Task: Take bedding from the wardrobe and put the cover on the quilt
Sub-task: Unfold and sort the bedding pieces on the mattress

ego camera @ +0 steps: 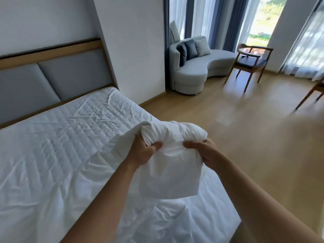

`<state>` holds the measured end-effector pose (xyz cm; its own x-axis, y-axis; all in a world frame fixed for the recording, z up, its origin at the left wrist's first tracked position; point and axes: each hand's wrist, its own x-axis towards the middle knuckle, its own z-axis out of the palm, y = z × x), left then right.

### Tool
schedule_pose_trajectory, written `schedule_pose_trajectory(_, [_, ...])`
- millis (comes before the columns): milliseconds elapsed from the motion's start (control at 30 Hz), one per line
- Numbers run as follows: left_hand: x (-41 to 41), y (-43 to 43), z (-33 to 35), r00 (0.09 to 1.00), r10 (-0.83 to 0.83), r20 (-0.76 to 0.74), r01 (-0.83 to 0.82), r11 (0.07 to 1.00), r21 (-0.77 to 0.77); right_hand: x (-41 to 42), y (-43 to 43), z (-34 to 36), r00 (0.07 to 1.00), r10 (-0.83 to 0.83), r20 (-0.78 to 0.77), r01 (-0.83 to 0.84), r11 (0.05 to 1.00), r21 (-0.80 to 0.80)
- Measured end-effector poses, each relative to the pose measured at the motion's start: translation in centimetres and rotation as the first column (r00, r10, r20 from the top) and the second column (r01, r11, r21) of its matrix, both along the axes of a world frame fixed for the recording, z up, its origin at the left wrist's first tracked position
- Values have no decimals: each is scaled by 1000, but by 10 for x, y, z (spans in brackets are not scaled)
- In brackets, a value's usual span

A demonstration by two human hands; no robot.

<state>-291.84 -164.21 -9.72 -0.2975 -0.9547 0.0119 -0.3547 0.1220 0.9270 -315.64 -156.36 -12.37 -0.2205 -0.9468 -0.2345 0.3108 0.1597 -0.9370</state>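
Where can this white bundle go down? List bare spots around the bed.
Bare: the quilted mattress between the headboard and the loose sheet; the wood floor between the bed's edge and the sofa. Crowded: the near corner, where left hand and right hand grip the bundle above that sheet.

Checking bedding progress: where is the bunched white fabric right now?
In the head view the bunched white fabric is lower centre, gripped by the left hand and right hand above the right edge of the bed.
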Motion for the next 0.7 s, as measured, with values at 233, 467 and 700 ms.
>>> schedule_pose_trajectory(233, [-165,-1,-10,997,-76,12,74,993,97,-150,16,-9,990,-139,-1,139,990,2])
schedule_pose_trajectory(467, [-353,19,-26,997,10,-72,7,974,227,-331,35,-14,979,-192,-74,193,981,8])
schedule_pose_trajectory(700, [-498,10,-12,977,-52,-207,106,960,259,-466,55,-15,972,-150,182,93,954,286])
